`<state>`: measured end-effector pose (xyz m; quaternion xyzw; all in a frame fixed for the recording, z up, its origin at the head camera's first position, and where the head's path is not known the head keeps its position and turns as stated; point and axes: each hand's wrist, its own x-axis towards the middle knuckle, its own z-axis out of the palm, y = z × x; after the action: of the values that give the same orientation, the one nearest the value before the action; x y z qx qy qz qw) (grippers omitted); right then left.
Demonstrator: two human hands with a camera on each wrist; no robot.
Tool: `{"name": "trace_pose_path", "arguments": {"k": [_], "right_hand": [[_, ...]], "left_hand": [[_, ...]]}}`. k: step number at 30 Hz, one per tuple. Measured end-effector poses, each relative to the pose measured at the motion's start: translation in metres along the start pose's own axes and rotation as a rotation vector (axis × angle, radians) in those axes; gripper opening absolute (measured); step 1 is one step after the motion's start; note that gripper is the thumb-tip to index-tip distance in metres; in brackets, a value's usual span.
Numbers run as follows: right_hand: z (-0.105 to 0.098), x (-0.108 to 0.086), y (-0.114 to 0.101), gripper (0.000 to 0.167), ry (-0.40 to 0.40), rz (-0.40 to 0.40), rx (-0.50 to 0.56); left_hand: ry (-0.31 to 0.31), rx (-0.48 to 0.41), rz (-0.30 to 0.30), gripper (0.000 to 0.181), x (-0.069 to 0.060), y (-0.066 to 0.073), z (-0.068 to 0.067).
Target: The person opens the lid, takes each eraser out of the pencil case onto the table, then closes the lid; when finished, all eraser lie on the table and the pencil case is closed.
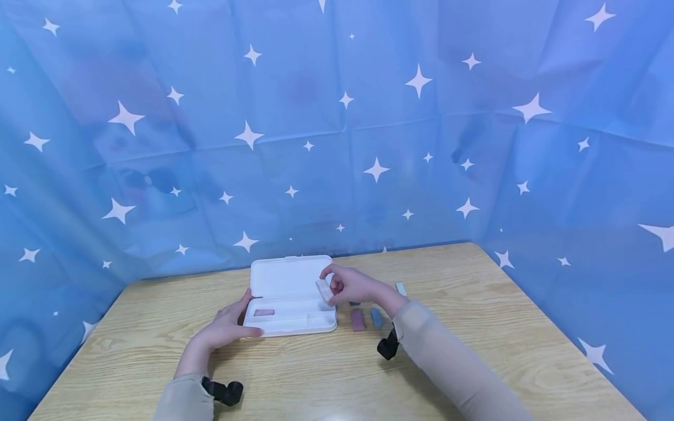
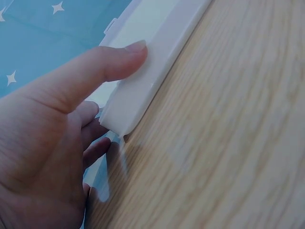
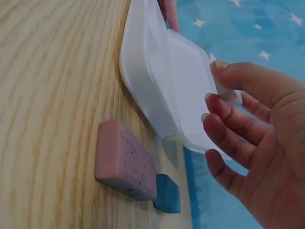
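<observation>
A white pencil case (image 1: 295, 325) lies with its lid open on the wooden table, a pink eraser (image 1: 264, 312) inside its left part. My left hand (image 1: 226, 326) holds the case's left end, thumb (image 2: 121, 62) along the front wall and fingers round the end. Above the case's right side, my right hand (image 1: 351, 286) pinches a white eraser (image 1: 323, 290) between thumb and fingers. Most of that eraser is hidden in the right wrist view, where only a pale end (image 3: 232, 97) shows behind the fingers.
Right of the case lie a dark pink eraser (image 1: 358, 320), a blue eraser (image 1: 376, 317) and a pale eraser (image 1: 401, 289). A dark blue eraser (image 3: 167, 193) is partly covered by my right hand in the head view. A starry blue curtain (image 1: 316, 146) hangs behind the table.
</observation>
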<state>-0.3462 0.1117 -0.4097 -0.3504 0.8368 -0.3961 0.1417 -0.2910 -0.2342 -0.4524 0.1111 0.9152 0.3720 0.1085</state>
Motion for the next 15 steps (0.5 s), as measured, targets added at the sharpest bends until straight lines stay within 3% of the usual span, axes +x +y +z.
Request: {"name": "trace_pose_path", "arguments": {"k": [15], "right_hand": [[-0.003, -0.016, 0.006, 0.048, 0.035, 0.036, -0.024]], "left_hand": [[-0.002, 0.010, -0.021, 0.113, -0.001, 0.001, 0.001]]}}
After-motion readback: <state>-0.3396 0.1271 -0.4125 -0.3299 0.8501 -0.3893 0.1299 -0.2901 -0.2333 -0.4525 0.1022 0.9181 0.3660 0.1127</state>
